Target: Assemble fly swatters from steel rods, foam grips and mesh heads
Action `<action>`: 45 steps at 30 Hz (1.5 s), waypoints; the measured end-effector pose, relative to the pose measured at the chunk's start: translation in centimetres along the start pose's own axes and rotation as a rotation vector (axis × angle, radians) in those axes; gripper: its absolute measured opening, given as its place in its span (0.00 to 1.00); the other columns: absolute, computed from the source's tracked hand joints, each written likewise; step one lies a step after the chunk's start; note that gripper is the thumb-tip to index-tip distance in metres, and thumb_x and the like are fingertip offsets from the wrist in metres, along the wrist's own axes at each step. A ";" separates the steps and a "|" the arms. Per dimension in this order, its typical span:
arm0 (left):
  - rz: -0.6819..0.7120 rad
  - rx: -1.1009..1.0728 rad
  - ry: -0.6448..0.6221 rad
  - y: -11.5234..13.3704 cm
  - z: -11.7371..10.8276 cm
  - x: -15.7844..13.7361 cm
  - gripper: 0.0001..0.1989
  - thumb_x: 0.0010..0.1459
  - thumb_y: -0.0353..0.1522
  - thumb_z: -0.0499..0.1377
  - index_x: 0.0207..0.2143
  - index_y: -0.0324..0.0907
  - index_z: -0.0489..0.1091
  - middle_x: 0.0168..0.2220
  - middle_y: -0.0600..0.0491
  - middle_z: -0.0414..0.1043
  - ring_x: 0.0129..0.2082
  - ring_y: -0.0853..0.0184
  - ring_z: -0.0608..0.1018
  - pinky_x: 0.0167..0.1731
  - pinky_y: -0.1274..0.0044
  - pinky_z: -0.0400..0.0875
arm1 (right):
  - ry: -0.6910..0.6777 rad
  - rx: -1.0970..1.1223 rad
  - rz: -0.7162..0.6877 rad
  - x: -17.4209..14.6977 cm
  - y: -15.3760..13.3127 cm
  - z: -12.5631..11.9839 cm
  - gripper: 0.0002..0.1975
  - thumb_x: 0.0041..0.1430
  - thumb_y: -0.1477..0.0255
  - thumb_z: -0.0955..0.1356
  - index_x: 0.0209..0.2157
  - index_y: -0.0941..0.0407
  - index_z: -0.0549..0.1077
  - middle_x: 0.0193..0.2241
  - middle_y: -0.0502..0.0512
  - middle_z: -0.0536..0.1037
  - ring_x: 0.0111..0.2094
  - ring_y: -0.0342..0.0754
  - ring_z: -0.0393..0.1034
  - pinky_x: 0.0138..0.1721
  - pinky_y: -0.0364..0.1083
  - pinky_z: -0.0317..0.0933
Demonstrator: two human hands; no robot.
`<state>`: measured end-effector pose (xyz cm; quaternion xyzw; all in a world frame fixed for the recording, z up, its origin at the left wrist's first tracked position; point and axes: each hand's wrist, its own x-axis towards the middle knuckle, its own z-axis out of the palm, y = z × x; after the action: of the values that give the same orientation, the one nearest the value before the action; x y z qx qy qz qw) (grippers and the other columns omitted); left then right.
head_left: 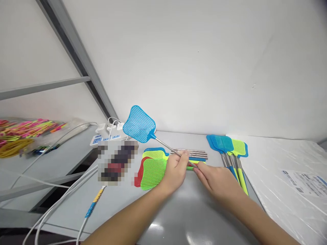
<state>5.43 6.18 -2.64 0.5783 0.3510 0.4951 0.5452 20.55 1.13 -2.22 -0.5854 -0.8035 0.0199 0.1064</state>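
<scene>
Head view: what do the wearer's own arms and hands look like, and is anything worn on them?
The left hand and right hand wear no gloves, and no rings show, though some fingers are hidden. The left forearm and right forearm show no sleeves, watches or bracelets.

Left hand (176, 172) and right hand (217, 178) both showing bare, fingers through wrists. Left forearm (133, 219) and right forearm (251, 212) likewise going uncovered as far as the view is reaching, each looking smooth and rounded in outline, tapering from a broader lower part to a slimmer wrist. Fingertips are looking rounded; nail detail is coming out too small to read.
</scene>
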 end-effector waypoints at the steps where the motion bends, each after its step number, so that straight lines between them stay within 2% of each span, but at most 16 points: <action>1: 0.029 0.026 0.022 0.3 -0.5 0.2 0.23 0.60 0.44 0.52 0.17 0.41 0.57 0.18 0.58 0.52 0.21 0.72 0.56 0.23 0.78 0.54 | 0.009 0.002 -0.017 0.0 0.1 -0.3 0.19 0.69 0.61 0.51 0.31 0.53 0.64 0.21 0.50 0.73 0.19 0.46 0.65 0.22 0.45 0.36; 4: 0.128 0.052 0.189 1.1 -2.6 1.2 0.23 0.62 0.42 0.50 0.17 0.42 0.55 0.18 0.59 0.49 0.20 0.72 0.55 0.21 0.78 0.51 | -0.006 0.029 -0.052 -0.2 0.8 -1.6 0.18 0.69 0.62 0.52 0.31 0.53 0.64 0.20 0.49 0.72 0.19 0.45 0.64 0.22 0.44 0.38; 7: 0.273 0.000 0.388 1.8 -4.2 2.4 0.23 0.63 0.39 0.50 0.16 0.42 0.51 0.16 0.59 0.47 0.19 0.72 0.54 0.20 0.77 0.50 | -0.083 0.097 -0.068 -0.6 1.9 -3.1 0.17 0.69 0.63 0.52 0.32 0.52 0.63 0.22 0.48 0.72 0.21 0.44 0.64 0.23 0.43 0.42; 10: 0.331 -0.057 0.420 2.1 -4.5 2.9 0.23 0.63 0.37 0.49 0.16 0.43 0.50 0.16 0.59 0.47 0.18 0.73 0.53 0.20 0.77 0.50 | -0.132 0.129 -0.059 -1.1 2.8 -4.0 0.17 0.69 0.61 0.52 0.31 0.52 0.61 0.23 0.46 0.72 0.22 0.44 0.64 0.23 0.43 0.44; 13: 0.234 -0.115 0.435 1.4 -3.6 2.5 0.22 0.64 0.38 0.48 0.18 0.43 0.50 0.17 0.59 0.46 0.18 0.73 0.53 0.19 0.78 0.50 | -0.130 0.067 -0.035 -1.1 3.7 -3.9 0.17 0.69 0.61 0.53 0.29 0.52 0.61 0.23 0.47 0.72 0.22 0.45 0.64 0.23 0.43 0.44; 16: 0.157 -0.107 0.357 0.3 -2.5 1.5 0.21 0.65 0.39 0.46 0.19 0.42 0.52 0.18 0.59 0.47 0.19 0.72 0.53 0.19 0.78 0.49 | -0.104 -0.003 -0.020 -0.8 3.9 -3.2 0.17 0.69 0.62 0.53 0.28 0.53 0.61 0.23 0.48 0.72 0.22 0.45 0.65 0.23 0.43 0.44; 20: 0.112 0.054 0.006 -0.7 -0.8 -0.3 0.21 0.64 0.40 0.48 0.20 0.41 0.56 0.19 0.59 0.50 0.21 0.73 0.55 0.22 0.77 0.51 | -0.056 0.007 -0.083 -0.8 2.8 -2.0 0.14 0.69 0.64 0.54 0.33 0.53 0.62 0.25 0.48 0.75 0.24 0.46 0.69 0.23 0.43 0.45; 22: 0.044 0.048 -0.151 -1.1 -0.1 -1.1 0.22 0.65 0.41 0.47 0.19 0.41 0.54 0.18 0.59 0.49 0.20 0.73 0.54 0.22 0.77 0.50 | -0.016 0.007 -0.135 -0.9 2.0 -1.6 0.14 0.69 0.64 0.54 0.32 0.53 0.62 0.25 0.48 0.74 0.23 0.46 0.68 0.23 0.43 0.45; 27: -0.044 0.052 -0.281 -1.4 0.3 -1.2 0.22 0.64 0.41 0.49 0.19 0.41 0.53 0.19 0.59 0.49 0.21 0.74 0.54 0.22 0.77 0.49 | 0.028 -0.025 -0.153 -0.8 1.7 -0.9 0.14 0.69 0.64 0.55 0.30 0.53 0.60 0.24 0.47 0.73 0.21 0.46 0.66 0.22 0.43 0.42; 32: -0.057 0.048 -0.262 -1.0 -0.1 -0.4 0.23 0.64 0.42 0.48 0.19 0.42 0.49 0.17 0.60 0.46 0.19 0.75 0.51 0.21 0.77 0.47 | -0.039 0.032 -0.111 -0.6 2.1 -1.2 0.14 0.69 0.65 0.55 0.29 0.53 0.60 0.25 0.46 0.73 0.23 0.45 0.66 0.23 0.43 0.42; 37: -0.013 0.050 -0.238 0.0 -0.8 0.0 0.22 0.64 0.41 0.49 0.19 0.42 0.49 0.19 0.60 0.46 0.20 0.74 0.52 0.21 0.77 0.48 | -0.073 0.082 -0.103 -0.4 2.2 -2.2 0.15 0.69 0.63 0.53 0.30 0.53 0.60 0.25 0.46 0.72 0.24 0.45 0.65 0.25 0.43 0.43; 45: 0.095 0.031 -0.039 2.0 -3.7 1.3 0.22 0.63 0.41 0.50 0.18 0.42 0.52 0.18 0.59 0.45 0.21 0.73 0.52 0.21 0.78 0.49 | -0.068 0.063 -0.082 -0.7 3.2 -3.6 0.17 0.69 0.61 0.52 0.28 0.53 0.58 0.23 0.46 0.69 0.23 0.44 0.62 0.24 0.43 0.42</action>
<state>1.96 8.13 -0.76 0.6121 0.3203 0.5035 0.5188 24.46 1.16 0.70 -0.5473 -0.8290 0.0605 0.0981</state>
